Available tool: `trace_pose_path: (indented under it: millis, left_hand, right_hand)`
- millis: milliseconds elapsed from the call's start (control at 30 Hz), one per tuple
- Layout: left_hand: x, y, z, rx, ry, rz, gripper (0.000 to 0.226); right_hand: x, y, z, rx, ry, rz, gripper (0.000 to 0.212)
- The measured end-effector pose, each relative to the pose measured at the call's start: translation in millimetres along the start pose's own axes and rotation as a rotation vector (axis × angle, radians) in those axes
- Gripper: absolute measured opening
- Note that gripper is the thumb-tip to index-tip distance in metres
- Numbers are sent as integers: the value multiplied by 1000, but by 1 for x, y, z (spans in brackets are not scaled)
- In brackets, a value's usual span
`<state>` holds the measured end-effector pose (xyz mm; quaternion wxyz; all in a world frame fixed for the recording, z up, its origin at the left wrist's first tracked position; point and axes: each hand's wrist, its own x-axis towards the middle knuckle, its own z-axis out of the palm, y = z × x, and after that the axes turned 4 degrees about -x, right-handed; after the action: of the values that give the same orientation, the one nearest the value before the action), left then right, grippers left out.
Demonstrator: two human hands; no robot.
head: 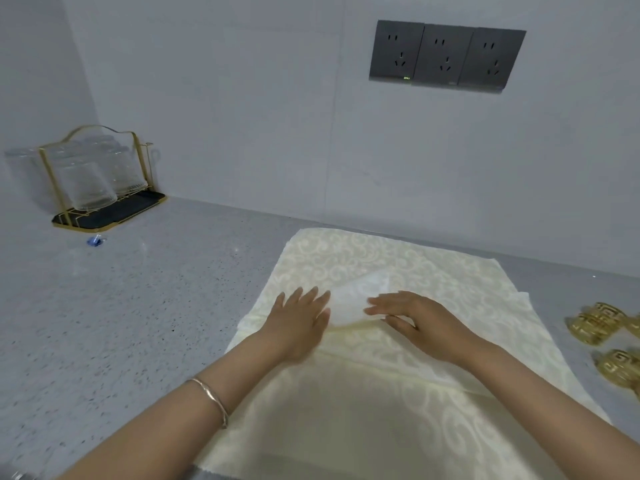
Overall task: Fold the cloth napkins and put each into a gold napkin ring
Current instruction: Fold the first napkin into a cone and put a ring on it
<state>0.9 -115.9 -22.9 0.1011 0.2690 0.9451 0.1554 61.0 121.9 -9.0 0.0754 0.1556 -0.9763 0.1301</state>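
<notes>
1. The cream patterned cloth napkin (pixel 346 427) lies spread on the speckled grey tabletop (pixel 138 306), with one corner folded in to its middle.
2. The left hand (pixel 298 320) presses it flat, fingers straight and slightly spread. The right hand (pixel 415 317) lies on the folded flap, fingers straight and together.
3. At least three gold napkin rings (pixel 594 323) sit right of the napkin, partly cut off by the frame.
4. Far left, one gold wire rack (pixel 114 216) holds upturned ribbed glasses (pixel 91 188), count unclear, with one blue clip (pixel 94 241) beside it.

Matt damask cloth napkin (pixel 381 271), shiny gold metal napkin rings (pixel 595 322), speckled stone counter (pixel 138 306).
</notes>
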Motion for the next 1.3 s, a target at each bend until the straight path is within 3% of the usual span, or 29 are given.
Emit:
trace_pose_path:
  millis: [233, 633, 700, 800, 867, 967, 1100, 1300]
  left_hand:
    - [-12, 17, 10, 113, -55, 0, 52]
    - [3, 20, 15, 32, -122, -82, 59]
    - [13, 24, 15, -4, -94, -91, 58]
    - [24, 31, 21, -21, -9, -65, 56]
    - [26, 32, 28, 11, 46, -52, 56]
    - [26, 30, 37, 63, 108, -52, 58]
    - [28, 29, 40, 88, 130, -51, 58]
    - [32, 29, 43, 145, 135, -59, 59]
  right_hand:
    - [-37, 3, -1, -10, -73, 19, 37]
    - [-58, -6, 7, -17, -182, 59, 44]
    - [-61, -8, 5, -20, -191, 62, 55]
    - [-56, -14, -1, 110, -146, 152, 34]
    - [-43, -19, -5, 202, -60, 233, 33]
    - [-11, -17, 4, 136, 27, 210, 34]
    - [31, -13, 30, -13, -45, 160, 46]
    - [44, 6, 51, -11, -156, 116, 48]
